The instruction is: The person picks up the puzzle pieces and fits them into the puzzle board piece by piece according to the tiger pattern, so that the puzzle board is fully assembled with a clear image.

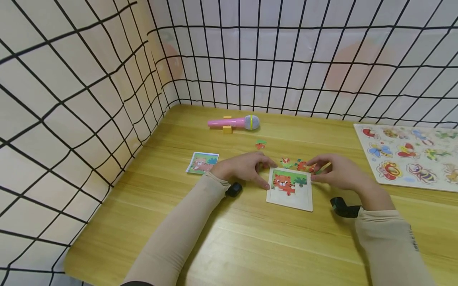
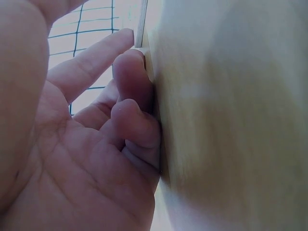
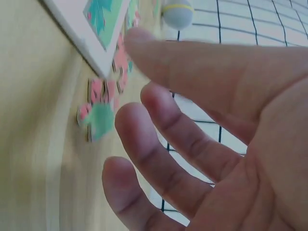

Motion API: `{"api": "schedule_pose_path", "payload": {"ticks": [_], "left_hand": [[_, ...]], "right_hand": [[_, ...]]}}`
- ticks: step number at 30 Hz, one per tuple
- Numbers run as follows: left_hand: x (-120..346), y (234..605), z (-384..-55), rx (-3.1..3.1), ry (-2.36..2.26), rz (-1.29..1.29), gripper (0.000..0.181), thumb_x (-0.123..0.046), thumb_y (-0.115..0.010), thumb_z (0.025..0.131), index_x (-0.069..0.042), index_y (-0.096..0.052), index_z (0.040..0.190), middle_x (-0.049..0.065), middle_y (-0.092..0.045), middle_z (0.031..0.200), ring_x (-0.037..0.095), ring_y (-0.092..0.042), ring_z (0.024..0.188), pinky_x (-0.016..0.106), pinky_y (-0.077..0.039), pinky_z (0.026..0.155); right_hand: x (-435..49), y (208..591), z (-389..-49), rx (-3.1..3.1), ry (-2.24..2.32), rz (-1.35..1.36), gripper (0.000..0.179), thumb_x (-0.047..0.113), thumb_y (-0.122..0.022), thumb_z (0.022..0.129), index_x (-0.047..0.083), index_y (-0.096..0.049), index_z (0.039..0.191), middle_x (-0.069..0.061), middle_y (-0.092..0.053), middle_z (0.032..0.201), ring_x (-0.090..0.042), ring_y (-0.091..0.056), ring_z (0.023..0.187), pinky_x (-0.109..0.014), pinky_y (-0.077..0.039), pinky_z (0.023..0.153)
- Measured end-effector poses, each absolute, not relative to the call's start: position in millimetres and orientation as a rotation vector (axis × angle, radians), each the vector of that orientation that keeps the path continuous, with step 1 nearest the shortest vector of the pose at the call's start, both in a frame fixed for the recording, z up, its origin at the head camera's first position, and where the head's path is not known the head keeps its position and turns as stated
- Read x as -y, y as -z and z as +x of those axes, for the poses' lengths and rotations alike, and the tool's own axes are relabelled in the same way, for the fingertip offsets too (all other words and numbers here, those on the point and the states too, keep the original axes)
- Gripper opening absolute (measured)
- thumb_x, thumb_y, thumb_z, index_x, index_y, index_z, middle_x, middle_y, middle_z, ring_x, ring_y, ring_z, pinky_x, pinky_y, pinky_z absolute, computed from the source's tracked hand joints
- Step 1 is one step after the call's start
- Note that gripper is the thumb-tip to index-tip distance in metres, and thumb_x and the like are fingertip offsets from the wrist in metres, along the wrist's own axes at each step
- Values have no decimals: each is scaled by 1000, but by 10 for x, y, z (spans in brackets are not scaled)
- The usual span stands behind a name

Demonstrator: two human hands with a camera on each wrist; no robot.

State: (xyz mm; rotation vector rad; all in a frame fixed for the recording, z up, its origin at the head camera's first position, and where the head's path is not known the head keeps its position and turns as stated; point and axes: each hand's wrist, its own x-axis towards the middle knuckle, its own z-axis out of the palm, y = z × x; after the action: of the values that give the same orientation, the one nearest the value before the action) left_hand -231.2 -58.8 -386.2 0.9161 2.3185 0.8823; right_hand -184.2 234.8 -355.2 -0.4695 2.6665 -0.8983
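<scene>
A square puzzle board (image 1: 302, 196) lies on the table with part of a tiger picture set into its upper half. My left hand (image 1: 247, 170) holds it near its upper left corner, thumb at the left edge and index finger by the top. In the left wrist view, the index fingertip meets the board's edge while other fingers curl against the table. At the right edge is my right hand (image 1: 341, 174), its fingers loosely bent with nothing seen between them. Loose puzzle pieces (image 3: 98, 118) lie beyond the board, close to the right hand's fingertips.
A picture card (image 1: 201, 162) lies left of the left hand. One stray piece (image 1: 261, 144) sits farther back. Behind it are a pink toy microphone (image 1: 229, 122) and an orange block (image 1: 227, 130). An insect puzzle board (image 1: 393, 159) is at right. Black netting (image 1: 239, 59) encloses the table.
</scene>
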Motion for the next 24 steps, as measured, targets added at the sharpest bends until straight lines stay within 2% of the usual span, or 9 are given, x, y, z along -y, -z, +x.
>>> {"api": "schedule_pose_path", "payload": {"ticks": [7,15,24], "left_hand": [[594,3861,-2314,-2332,-856,925,69,-33,-89,78,-16,-60,139,-1,-52,116,15,-48,94,25,-42,82],[595,3859,-2309,-2328,-868,932,68,-32,-89,79,-15,-61,138,-1,-52,115,15,-47,94,25,-42,82],[587,3861,-2314,-2324,-878,931,68,-32,-89,78,-15,-61,138,-1,-52,115,15,-47,94,24,-42,82]], "right_hand": [[-2459,3566,-1872,-2666,883,-422,49,13,-82,85,0,-63,128,-16,-60,110,-28,-62,94,-36,-48,70],[-2491,3605,-1885,-2661,828,-385,52,11,-81,86,-2,-60,132,-24,-58,118,-34,-61,99,-38,-49,73],[-2487,3641,-1893,-2690,775,-401,56,23,-80,88,-2,-59,133,-27,-58,121,-35,-58,98,-41,-48,74]]}}
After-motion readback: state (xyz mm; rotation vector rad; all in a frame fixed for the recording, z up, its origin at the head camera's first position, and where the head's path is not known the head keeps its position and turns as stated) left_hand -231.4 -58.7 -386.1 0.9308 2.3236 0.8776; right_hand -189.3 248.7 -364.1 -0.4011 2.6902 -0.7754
